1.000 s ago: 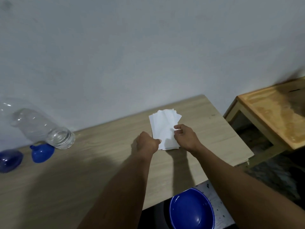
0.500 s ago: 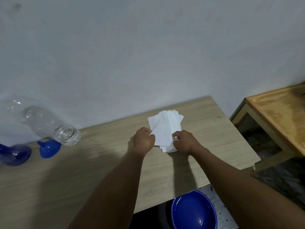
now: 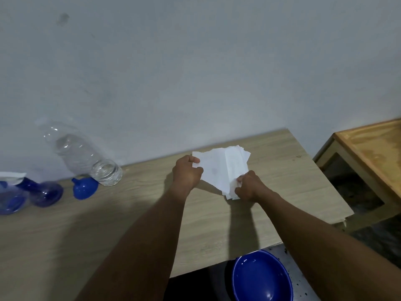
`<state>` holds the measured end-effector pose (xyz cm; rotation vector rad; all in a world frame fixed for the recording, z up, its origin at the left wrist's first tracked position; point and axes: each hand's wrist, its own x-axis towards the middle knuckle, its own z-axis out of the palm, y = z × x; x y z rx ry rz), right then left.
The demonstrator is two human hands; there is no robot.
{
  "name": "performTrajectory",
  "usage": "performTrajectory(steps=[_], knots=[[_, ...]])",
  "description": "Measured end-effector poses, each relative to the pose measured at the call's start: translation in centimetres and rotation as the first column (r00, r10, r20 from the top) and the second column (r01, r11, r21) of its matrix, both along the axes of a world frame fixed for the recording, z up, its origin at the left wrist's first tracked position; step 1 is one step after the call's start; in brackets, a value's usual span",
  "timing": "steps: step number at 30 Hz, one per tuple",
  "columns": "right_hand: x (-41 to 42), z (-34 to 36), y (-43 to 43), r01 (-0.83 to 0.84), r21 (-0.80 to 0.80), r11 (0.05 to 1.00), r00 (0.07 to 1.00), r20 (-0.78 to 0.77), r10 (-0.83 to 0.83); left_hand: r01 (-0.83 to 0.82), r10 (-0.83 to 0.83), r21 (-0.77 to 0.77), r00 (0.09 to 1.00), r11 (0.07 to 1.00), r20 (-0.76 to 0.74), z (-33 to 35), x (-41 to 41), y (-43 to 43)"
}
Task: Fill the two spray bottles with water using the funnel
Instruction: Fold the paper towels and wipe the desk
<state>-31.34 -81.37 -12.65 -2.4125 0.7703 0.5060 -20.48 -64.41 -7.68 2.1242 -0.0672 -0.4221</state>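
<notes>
- Pinching the top white sheet [image 3: 217, 170], the left hand [image 3: 186, 173] had lifted it off the stack [image 3: 243, 153], which had lain flat earlier.
- Right hand [image 3: 249, 189] fingers pinched the stack's near corner.
- The funnel [image 3: 84, 189] lay beside the spray bottles [image 3: 46, 193], far left on the tabletop [image 3: 130, 213].

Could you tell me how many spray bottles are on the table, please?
2. One spray bottle stands left of the blue funnel; the other bottle is beside it, cut off by the left edge. More may be hidden.

Both bare forearms reach forward and converge on the white tissue stack [image 3: 225, 168]. The left hand [image 3: 187, 173] pinches the stack's left edge with curled fingers. The right hand [image 3: 249, 187] grips its near right corner, knuckles up.
</notes>
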Motion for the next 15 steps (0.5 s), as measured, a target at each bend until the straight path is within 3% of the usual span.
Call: performTrajectory(steps=[7,15], knots=[[0.9,-0.1,0.5,0.006,-0.037,0.999,0.997,-0.074,-0.009,-0.061,0.057,0.178,0.998,0.982,0.026,-0.3,0.5,5.1],[0.7,1.1,2.6,0.041,-0.143,0.989,0.993,-0.101,-0.056,-0.170,0.158,0.147,0.983,0.974,0.088,0.6,0.4,8.5]])
